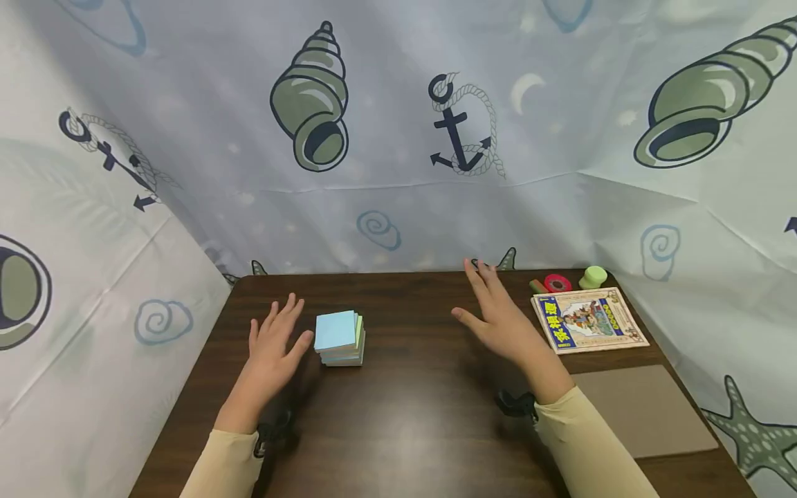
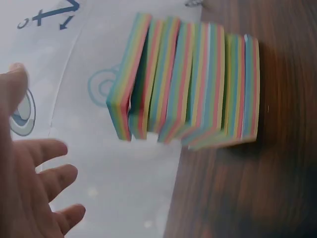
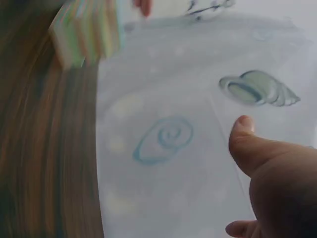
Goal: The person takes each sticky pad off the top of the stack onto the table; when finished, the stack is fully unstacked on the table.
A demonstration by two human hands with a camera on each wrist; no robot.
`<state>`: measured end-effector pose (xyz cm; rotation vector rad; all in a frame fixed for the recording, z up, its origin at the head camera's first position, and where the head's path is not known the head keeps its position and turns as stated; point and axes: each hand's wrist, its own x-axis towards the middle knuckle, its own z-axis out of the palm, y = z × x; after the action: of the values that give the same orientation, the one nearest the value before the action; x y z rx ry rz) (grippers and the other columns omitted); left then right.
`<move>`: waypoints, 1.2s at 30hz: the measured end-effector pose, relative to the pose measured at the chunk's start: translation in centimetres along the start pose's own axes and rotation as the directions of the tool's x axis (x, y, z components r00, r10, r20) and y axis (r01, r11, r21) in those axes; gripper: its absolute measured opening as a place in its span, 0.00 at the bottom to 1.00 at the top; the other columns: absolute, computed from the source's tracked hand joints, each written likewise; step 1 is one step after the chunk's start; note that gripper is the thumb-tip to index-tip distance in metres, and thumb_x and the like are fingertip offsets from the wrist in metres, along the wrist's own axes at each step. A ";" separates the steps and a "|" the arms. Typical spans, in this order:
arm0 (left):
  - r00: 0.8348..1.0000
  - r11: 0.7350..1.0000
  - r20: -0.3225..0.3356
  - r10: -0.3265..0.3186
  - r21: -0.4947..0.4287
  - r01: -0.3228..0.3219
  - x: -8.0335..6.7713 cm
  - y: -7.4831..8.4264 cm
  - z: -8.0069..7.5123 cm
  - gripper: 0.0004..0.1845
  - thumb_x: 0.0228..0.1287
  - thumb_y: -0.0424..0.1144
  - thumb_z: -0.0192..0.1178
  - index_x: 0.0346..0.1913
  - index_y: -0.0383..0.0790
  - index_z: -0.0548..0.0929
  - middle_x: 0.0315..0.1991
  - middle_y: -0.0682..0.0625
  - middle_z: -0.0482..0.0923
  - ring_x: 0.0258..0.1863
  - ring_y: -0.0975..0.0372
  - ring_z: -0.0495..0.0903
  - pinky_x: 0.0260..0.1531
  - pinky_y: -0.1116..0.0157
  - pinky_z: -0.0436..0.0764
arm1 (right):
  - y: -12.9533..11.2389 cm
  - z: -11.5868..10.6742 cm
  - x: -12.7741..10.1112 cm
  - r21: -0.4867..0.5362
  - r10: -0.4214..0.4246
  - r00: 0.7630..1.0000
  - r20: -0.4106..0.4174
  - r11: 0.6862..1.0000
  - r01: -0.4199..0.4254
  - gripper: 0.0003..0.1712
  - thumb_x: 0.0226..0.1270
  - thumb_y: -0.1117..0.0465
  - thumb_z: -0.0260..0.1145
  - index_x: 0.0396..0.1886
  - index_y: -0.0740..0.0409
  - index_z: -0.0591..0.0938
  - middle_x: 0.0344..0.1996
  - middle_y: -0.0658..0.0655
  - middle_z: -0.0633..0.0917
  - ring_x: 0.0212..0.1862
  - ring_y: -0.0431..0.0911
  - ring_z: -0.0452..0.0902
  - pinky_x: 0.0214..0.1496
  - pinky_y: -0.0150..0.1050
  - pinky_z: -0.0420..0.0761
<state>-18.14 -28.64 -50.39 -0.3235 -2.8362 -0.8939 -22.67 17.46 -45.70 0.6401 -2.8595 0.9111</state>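
Note:
A stack of sticky note pads stands on the dark wooden table, left of its middle, with a light blue sheet on top. In the left wrist view the sticky note pads show sides striped in several colours, and the pile is a little uneven. My left hand hovers just left of the stack, fingers spread, holding nothing. Well to the right of the stack, my right hand is raised over the table with its fingers extended and nothing in it. The right wrist view shows the stack blurred at upper left.
At the back right lie a picture-covered booklet or box, a red ring-shaped roll, a small green-brown piece and a light green knobbed object. A flat grey-brown board lies near the right edge. Printed curtains surround the table.

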 end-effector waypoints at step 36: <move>0.999 0.317 -0.027 -0.027 -0.948 -0.017 0.7 -3.0 9.0 0.33 0.90 0.40 0.46 0.89 0.39 0.51 0.90 0.38 0.46 0.84 0.70 0.61 0.75 0.74 0.72 | -10.5 18.8 5.0 0.835 0.010 0.996 0.086 0.545 -0.077 0.42 0.78 0.54 0.73 0.86 0.42 0.67 0.42 0.52 0.81 0.30 0.43 0.77 0.34 0.47 0.87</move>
<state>-20.22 -25.70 -59.19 -0.3827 -1.8418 -2.4788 -21.87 -2.76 -54.56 0.6338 -2.3066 2.3551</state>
